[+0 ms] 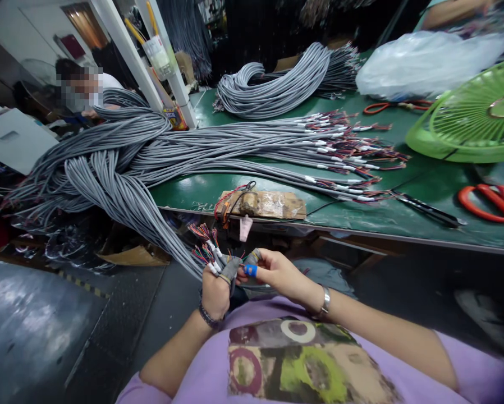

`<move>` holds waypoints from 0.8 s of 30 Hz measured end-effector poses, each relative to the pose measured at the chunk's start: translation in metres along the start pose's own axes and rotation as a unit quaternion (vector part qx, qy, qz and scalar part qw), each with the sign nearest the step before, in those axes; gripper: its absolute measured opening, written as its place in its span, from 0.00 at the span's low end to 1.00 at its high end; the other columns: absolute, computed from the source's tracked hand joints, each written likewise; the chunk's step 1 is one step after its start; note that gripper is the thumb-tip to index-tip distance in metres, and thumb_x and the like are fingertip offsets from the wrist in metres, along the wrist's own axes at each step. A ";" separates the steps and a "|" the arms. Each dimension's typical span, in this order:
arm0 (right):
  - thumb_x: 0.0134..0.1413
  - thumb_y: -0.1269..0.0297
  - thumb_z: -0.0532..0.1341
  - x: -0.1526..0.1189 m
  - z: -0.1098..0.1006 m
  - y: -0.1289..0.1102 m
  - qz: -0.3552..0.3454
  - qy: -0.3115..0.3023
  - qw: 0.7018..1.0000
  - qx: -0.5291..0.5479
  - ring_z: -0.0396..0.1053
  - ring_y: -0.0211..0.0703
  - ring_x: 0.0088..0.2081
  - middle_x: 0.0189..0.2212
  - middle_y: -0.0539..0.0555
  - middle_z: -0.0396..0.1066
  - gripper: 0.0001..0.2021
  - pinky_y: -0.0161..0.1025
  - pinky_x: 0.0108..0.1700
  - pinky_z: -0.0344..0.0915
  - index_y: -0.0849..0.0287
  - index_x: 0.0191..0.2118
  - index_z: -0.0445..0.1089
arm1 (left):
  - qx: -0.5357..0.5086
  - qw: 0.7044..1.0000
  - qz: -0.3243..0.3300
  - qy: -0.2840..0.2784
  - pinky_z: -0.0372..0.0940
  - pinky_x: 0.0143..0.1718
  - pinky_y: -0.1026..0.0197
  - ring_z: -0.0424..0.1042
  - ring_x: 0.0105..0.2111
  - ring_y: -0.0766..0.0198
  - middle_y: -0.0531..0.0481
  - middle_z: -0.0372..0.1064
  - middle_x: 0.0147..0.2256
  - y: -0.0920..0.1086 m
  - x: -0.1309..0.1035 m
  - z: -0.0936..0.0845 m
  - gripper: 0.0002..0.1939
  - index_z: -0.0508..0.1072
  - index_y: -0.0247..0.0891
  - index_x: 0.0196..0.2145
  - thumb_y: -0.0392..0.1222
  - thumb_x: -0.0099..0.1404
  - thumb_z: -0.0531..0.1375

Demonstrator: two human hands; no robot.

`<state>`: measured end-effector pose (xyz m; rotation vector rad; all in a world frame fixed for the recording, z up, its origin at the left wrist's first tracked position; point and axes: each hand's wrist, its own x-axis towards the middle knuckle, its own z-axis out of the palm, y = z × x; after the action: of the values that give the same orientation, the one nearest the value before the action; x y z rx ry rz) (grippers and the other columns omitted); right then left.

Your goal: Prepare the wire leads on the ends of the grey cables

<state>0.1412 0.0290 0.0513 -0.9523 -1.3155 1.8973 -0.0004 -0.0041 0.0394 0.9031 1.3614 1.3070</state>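
Observation:
Low in front of my body, my left hand (217, 287) is closed round a bundle of grey cables (168, 234) near their stripped ends. Coloured thin wires (205, 238) and white sleeves fan out above its fingers. Against it, my right hand (273, 270) is closed, thumb and finger pinched at thin wire ends beside the left thumb. Grey covers sit on some fingertips, and blue tape wraps a right finger. The bundle runs up left to a large heap of grey cables (109, 140) on the green table.
On the green table (184, 193) lie a wooden block (273, 204) with wires, coiled cables (273, 92), black tweezers (429, 209), red-handled scissors (494, 202), a green fan (479, 112) and a plastic bag (424, 64). A person (83, 84) is at the back left; another's arm shows top right.

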 end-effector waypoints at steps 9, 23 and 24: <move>0.41 0.49 0.67 0.000 -0.004 0.000 -0.021 -0.051 0.998 0.009 0.65 0.36 0.26 0.22 0.48 0.67 0.18 0.38 0.36 0.64 0.59 0.26 0.64 | -0.049 0.999 -0.010 -0.012 0.64 0.23 0.65 0.67 0.19 0.68 0.53 0.68 0.18 0.000 0.003 -0.001 0.15 0.70 0.35 0.20 0.49 0.54 0.64; 0.45 0.51 0.64 0.018 -0.022 -0.027 -0.021 -0.055 0.993 -0.106 0.61 0.35 0.27 0.25 0.49 0.65 0.16 0.34 0.30 0.61 0.60 0.29 0.66 | 0.038 0.989 -0.062 -0.127 0.61 0.19 0.66 0.65 0.15 0.69 0.51 0.66 0.15 0.008 0.001 -0.009 0.18 0.70 0.33 0.17 0.49 0.57 0.62; 0.45 0.52 0.63 0.019 -0.021 -0.029 -0.025 -0.057 0.991 -0.121 0.61 0.36 0.27 0.25 0.49 0.66 0.15 0.34 0.31 0.61 0.60 0.28 0.66 | 0.045 0.988 -0.059 -0.135 0.61 0.19 0.66 0.65 0.15 0.69 0.51 0.66 0.15 0.008 0.000 -0.009 0.18 0.70 0.33 0.17 0.49 0.57 0.62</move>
<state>0.1518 0.0635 0.0697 -0.9306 -1.6510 1.8041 -0.0104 -0.0050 0.0466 1.0065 1.2488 1.0001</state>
